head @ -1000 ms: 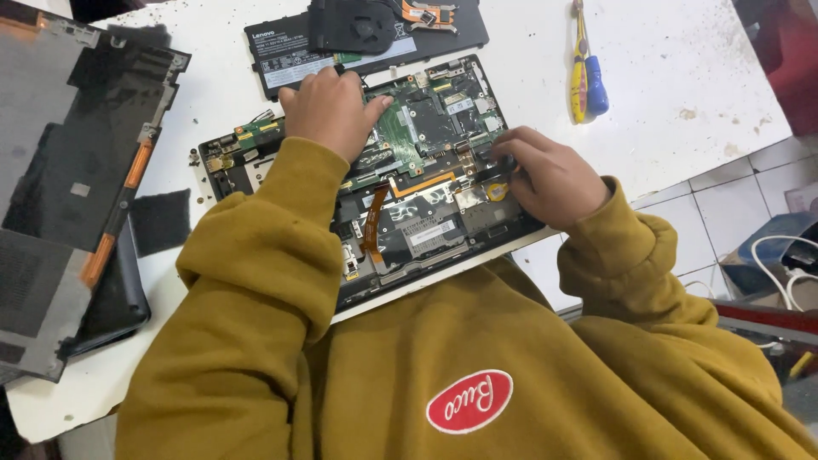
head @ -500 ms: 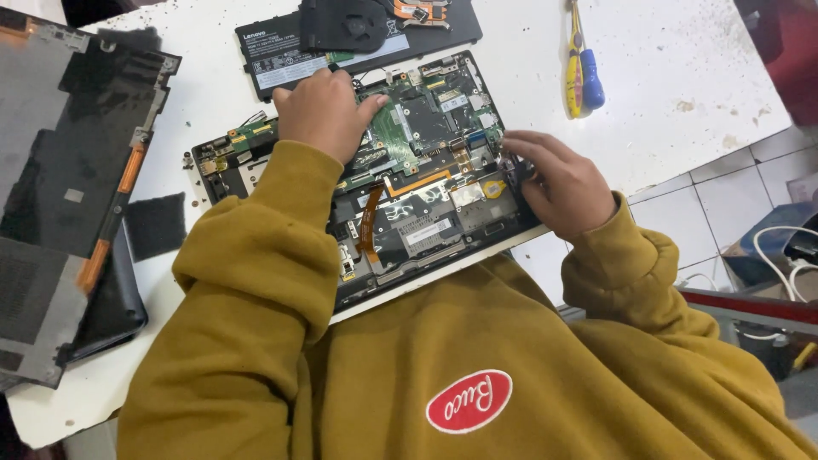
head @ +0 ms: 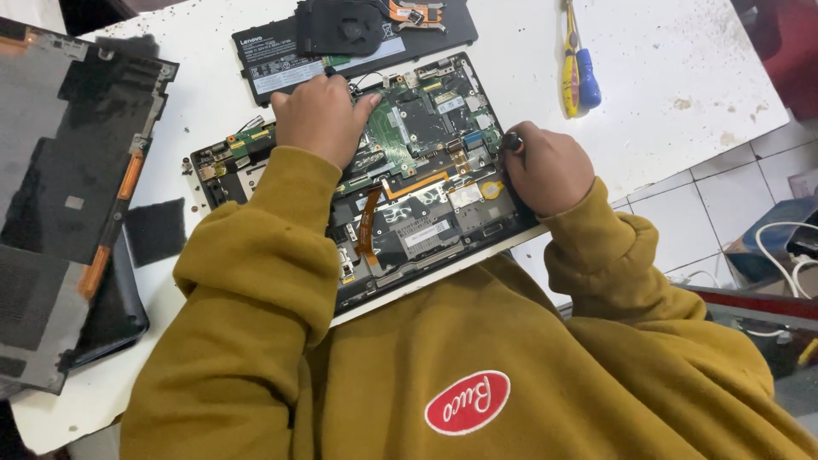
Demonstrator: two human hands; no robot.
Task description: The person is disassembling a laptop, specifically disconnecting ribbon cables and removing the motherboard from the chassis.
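Here, two hands (head: 322, 119) (head: 545, 168), one opened laptop (head: 409, 196).

Hidden and cut-off parts

The right hand (head: 545, 170) covers all but a dark tool's tip (head: 512, 141); the grey panel (head: 60, 213) runs off the left edge.

The left hand (head: 322, 117) is lying knuckles-up on the far part of the opened laptop (head: 409, 196), its fingers resting on the green circuit board (head: 394, 140). The right hand (head: 545, 170) is closing around a dark-handled tool (head: 512, 141) at the laptop's right edge; the tip is hidden. An orange ribbon cable (head: 368, 223) is running between the two hands. Just beyond the left hand, a black battery (head: 281, 61) and a cooling fan (head: 345, 27) are lying on the white table (head: 673, 60). Beyond the right hand, well apart, a yellow-and-blue screwdriver (head: 578, 64) is lying. Left of the left arm, a grey bottom cover (head: 64, 187) is lying.
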